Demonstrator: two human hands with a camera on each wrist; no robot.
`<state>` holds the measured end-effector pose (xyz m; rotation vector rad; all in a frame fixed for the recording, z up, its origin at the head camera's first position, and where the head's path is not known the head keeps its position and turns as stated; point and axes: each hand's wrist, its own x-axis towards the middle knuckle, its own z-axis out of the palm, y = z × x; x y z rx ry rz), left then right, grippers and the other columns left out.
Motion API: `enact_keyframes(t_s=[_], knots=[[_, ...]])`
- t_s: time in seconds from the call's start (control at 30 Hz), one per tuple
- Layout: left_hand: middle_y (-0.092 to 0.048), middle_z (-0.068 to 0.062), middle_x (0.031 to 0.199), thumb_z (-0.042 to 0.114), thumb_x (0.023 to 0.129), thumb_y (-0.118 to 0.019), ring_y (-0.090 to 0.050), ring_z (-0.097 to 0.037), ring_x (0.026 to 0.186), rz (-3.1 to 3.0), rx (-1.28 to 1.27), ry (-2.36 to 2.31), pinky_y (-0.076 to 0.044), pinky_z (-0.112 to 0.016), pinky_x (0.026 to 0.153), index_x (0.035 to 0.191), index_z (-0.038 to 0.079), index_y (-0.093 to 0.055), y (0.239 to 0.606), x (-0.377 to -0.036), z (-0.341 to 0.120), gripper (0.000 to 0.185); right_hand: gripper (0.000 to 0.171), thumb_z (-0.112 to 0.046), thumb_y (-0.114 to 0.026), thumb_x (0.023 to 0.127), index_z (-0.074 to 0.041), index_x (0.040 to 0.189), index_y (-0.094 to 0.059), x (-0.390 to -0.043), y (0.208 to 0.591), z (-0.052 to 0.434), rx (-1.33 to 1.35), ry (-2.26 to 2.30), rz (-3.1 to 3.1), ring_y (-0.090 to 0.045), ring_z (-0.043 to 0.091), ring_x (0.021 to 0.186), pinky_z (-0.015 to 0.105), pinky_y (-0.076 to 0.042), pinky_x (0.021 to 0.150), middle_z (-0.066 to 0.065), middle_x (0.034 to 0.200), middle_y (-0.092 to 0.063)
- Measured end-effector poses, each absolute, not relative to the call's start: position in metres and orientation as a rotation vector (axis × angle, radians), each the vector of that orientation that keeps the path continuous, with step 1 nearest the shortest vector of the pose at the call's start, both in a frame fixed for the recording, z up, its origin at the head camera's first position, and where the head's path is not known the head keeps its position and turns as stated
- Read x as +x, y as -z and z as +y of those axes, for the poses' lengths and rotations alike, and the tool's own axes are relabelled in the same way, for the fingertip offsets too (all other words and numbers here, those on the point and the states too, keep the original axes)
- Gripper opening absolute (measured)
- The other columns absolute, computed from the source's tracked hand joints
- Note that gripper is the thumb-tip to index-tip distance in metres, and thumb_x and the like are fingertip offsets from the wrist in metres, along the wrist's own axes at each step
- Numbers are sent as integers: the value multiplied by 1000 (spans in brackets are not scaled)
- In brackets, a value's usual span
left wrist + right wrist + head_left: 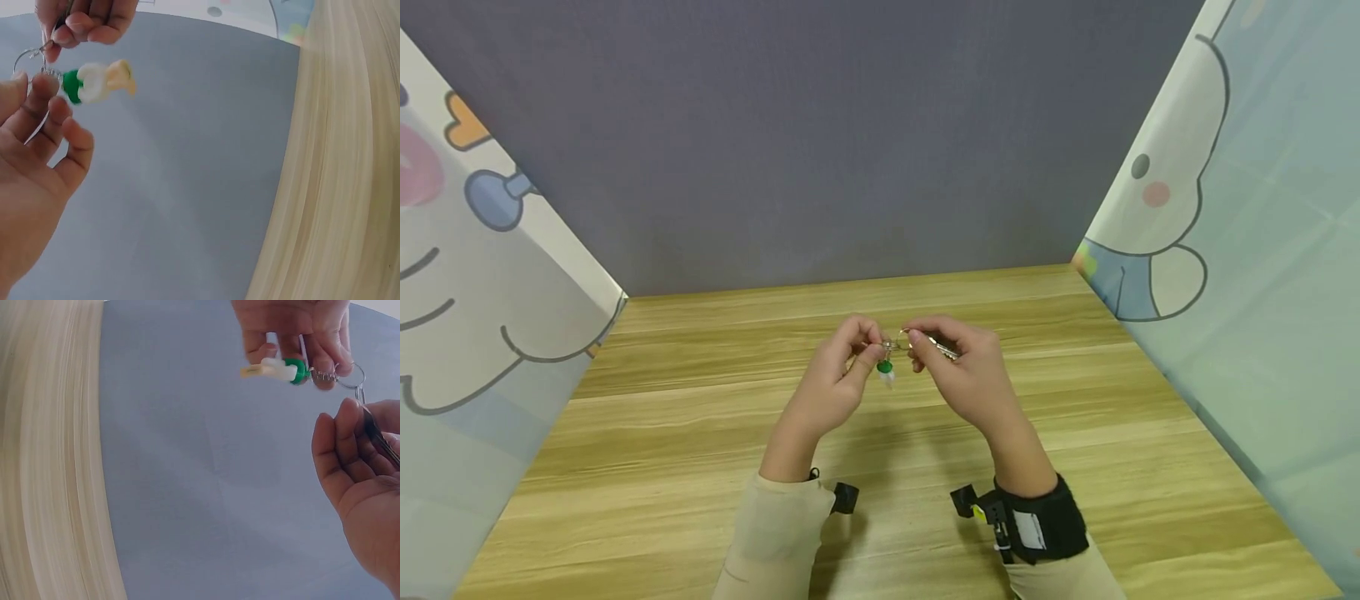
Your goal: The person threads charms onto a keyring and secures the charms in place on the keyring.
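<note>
Head view shows both hands raised a little above the wooden surface (880, 517), meeting at a small metal key ring (897, 342). The left hand (838, 379) pinches the ring at the side where a short chain carries a green-and-white charm (885, 372), which hangs just below the fingertips. The right hand (958, 367) pinches the ring's other side, with a silver key (942, 347) lying along its fingers.

As a judgement, the step in hand is working the key along or through the split ring, either on or off; which way cannot be told. The next move calls for a firm hold on the ring with the left fingertips while the right hand feeds the key's hole round the coil, in small turns so that the ring does not slip.

Right wrist view gives what the head view cannot: the ring (350, 375) as a clear open circle, the chain links, the charm (278, 369) with its cream tip, and the key's dark blade (378, 434) resting across the right palm (362, 487). Left wrist view shows the left fingers (47, 125) curled at the ring (28, 62) from below, but the key is out of sight there.
</note>
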<state>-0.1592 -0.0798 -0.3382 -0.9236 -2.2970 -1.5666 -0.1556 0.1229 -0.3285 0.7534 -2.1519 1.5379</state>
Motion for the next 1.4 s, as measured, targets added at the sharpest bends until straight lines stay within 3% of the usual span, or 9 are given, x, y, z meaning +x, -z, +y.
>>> enact_keyframes(t_s=[0.13,0.33,0.6,0.83,0.93,1.13,1.27,1.4], knots=[[-67,-11,99,6,111,-51,-63,-23,90,-2313,-941,1592,-52,-34,82,109,5,-54,340,-160,-82,4,13,1,-66,103,7,108,-76,-156,329,123,728,-1559,-2119,-68,9,72,24,-62,68,18,90,-75],[-69,-3,94,11,110,-58,-59,-16,81,-2323,-985,1459,-51,-32,77,116,8,-65,340,-162,-82,10,10,2,-69,100,3,104,-78,-158,330,123,746,-1440,-2071,-69,11,69,22,-62,69,14,88,-78],[-68,1,89,11,105,-69,-48,-12,75,-2276,-973,1462,-42,-26,68,106,13,-79,338,-158,-86,11,7,1,-72,99,-1,99,-78,-157,330,125,782,-1454,-2119,-67,13,65,25,-58,64,9,80,-74],[-72,-8,84,5,102,-70,-47,-12,65,-2230,-922,1710,-38,-26,60,103,8,-80,338,-157,-92,10,8,-4,-68,102,0,101,-75,-155,327,130,784,-1784,-2179,-66,18,67,28,-53,60,6,80,-71],[-73,-11,83,3,101,-69,-52,-11,66,-2192,-902,1796,-41,-26,60,102,3,-78,338,-158,-93,9,10,-5,-68,103,3,101,-74,-156,327,132,772,-1913,-2181,-65,14,68,29,-53,61,-2,81,-71],[-72,10,87,1,101,-68,-63,-10,78,-2176,-836,1874,-55,-26,72,101,-4,-76,339,-159,-93,9,12,-6,-69,103,5,101,-73,-158,328,132,695,-2001,-2215,-70,14,76,31,-62,77,-6,85,-73],[-75,-7,88,1,102,-68,-68,-13,80,-2194,-827,1926,-59,-27,75,104,-5,-75,339,-159,-93,10,12,-6,-68,103,6,102,-73,-159,330,132,671,-2027,-2202,-70,14,76,31,-63,78,-7,84,-72],[-77,-17,93,8,103,-69,-67,-15,78,-2315,-796,1844,-52,-25,69,106,3,-77,339,-160,-93,10,12,-6,-68,103,4,103,-74,-159,330,133,639,-1994,-2212,-70,15,76,32,-62,76,-3,85,-72]])
